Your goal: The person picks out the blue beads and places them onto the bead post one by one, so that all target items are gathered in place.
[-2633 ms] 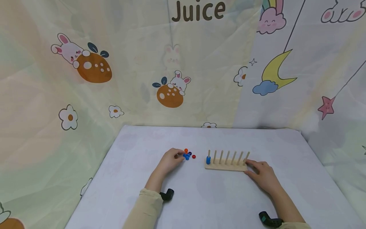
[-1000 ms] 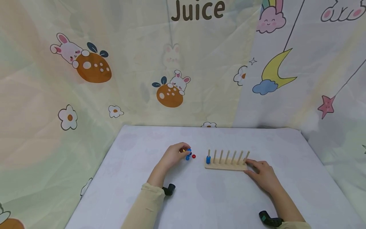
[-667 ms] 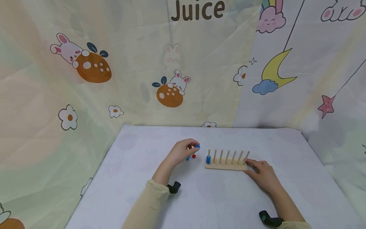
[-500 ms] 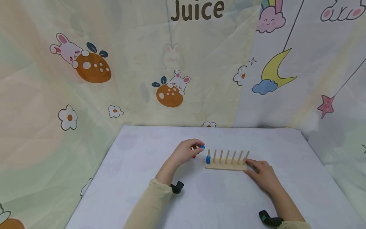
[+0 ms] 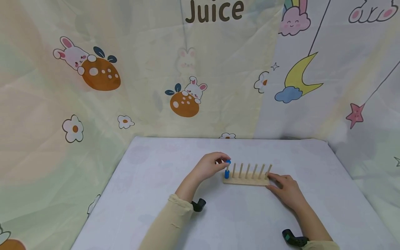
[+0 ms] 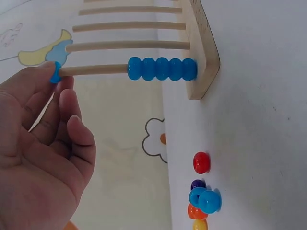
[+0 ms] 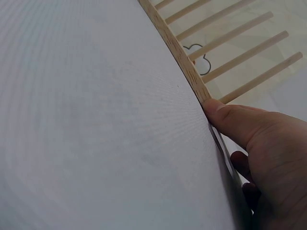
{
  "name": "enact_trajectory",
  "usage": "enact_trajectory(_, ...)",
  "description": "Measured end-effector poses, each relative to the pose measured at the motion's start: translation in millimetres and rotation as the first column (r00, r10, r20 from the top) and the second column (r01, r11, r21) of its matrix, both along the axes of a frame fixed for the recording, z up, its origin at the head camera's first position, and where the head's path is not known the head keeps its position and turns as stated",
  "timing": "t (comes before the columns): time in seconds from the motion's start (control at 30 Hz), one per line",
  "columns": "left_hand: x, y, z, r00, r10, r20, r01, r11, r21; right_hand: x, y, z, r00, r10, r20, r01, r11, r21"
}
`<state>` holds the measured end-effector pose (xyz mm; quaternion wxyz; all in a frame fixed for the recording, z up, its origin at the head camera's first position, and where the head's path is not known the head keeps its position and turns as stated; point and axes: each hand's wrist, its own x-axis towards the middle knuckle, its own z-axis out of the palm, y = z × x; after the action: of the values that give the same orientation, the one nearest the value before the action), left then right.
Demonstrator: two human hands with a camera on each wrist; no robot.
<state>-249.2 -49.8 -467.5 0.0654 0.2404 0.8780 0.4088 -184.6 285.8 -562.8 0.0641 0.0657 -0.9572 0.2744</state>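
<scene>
A wooden peg rack [image 5: 245,181] with a row of upright pegs stands on the table. My left hand [image 5: 210,166] pinches a blue bead [image 6: 55,73] between thumb and fingertips, right at the tip of the leftmost peg [image 6: 98,70]. Several blue beads [image 6: 162,69] are stacked at the foot of that same peg; the other pegs carry none. At the rack's right end, my right hand [image 5: 289,192] grips the base, its thumb [image 7: 218,108] against the front edge.
Loose beads lie left of the rack, hidden behind the left hand in the head view: red [image 6: 201,163], purple [image 6: 197,184], blue [image 6: 209,201], orange [image 6: 195,212] and yellow [image 6: 200,225]. A printed cloth [image 5: 140,69] hangs behind the table [image 5: 237,215].
My left hand has picked a blue bead from the loose group and carried it right to the leftmost peg's tip. The right hand has kept its grip on the rack.
</scene>
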Motion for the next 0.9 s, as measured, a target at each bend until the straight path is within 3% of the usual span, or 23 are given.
enact_trajectory(0.4, 0.8, -2.2, -5.2, 1.0, 0.004, 0.013, -0.004, 1.0, 0.017, -0.5, -1, 0.1, 1.0, 0.003, -0.003, -0.003, 1.0, 0.006)
enact_trajectory(0.67, 0.0, -1.7, -15.6, 0.999, -0.006, 0.037, 0.005, 1.0, 0.015, -1.3, 1, -1.5, 1.0, -0.013, 0.018, 0.013, 1.0, 0.002)
enact_trajectory(0.9, -1.1, -2.4, -24.8, 0.999, 0.006, 0.049, -0.006, 1.0, 0.008, -1.3, 0, -2.7, 1.0, 0.006, -0.024, -0.006, 1.0, -0.001)
